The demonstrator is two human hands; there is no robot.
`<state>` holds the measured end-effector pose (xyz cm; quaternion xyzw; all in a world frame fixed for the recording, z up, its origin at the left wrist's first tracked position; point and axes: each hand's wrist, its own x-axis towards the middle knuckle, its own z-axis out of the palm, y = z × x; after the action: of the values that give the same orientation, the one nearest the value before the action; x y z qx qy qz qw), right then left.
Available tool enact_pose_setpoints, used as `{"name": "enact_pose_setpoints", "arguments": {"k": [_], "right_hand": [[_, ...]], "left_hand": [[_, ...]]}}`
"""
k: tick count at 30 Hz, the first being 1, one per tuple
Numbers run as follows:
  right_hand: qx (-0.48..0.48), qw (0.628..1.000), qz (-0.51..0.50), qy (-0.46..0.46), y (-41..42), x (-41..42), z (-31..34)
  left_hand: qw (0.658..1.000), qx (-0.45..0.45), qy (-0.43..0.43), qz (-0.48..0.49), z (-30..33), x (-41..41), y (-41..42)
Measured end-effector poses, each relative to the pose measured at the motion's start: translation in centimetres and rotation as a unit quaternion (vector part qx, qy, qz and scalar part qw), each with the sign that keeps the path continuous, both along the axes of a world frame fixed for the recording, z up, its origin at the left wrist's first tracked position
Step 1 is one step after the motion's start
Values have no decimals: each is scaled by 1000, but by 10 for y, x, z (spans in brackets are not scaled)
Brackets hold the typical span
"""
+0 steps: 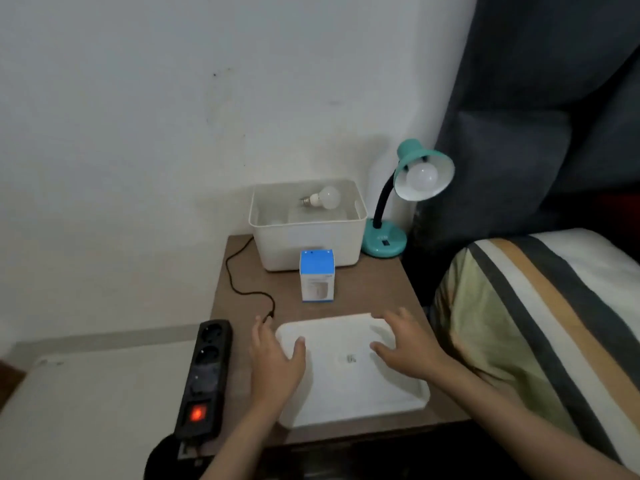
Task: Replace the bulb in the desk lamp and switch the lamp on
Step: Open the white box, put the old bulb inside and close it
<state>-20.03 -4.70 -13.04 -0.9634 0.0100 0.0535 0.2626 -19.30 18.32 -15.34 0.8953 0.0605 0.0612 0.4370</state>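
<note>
A teal desk lamp (384,242) stands at the back right of the small brown table (381,289). A white bulb (422,175) sits in its shade and is unlit. A second white bulb (327,197) lies inside the open white bin (308,237). In front of the bin stands a blue and white bulb box (317,275). A flat white lid (353,372) lies at the table's front. My left hand (275,362) rests on its left edge with the thumb on top. My right hand (405,344) lies spread on its right side.
A black power strip (204,379) with a glowing red switch lies along the table's left edge. A black cord (239,282) runs from behind the bin to the strip. A bed with a striped cover (540,323) and a dark headboard borders the right side. A wall is behind.
</note>
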Motion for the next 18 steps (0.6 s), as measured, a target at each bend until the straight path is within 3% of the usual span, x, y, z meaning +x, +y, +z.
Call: {"name": "enact_pose_setpoints", "arguments": {"k": [5, 10, 18], "right_hand": [[-77, 991, -60, 88, -8, -45, -34], [-68, 991, -80, 80, 0, -61, -39], [3, 993, -119, -4, 1, -60, -17]], "left_hand": [[991, 36, 125, -15, -26, -48, 6], [988, 70, 137, -31, -28, -60, 1], [999, 35, -9, -13, 7, -49, 8]]}}
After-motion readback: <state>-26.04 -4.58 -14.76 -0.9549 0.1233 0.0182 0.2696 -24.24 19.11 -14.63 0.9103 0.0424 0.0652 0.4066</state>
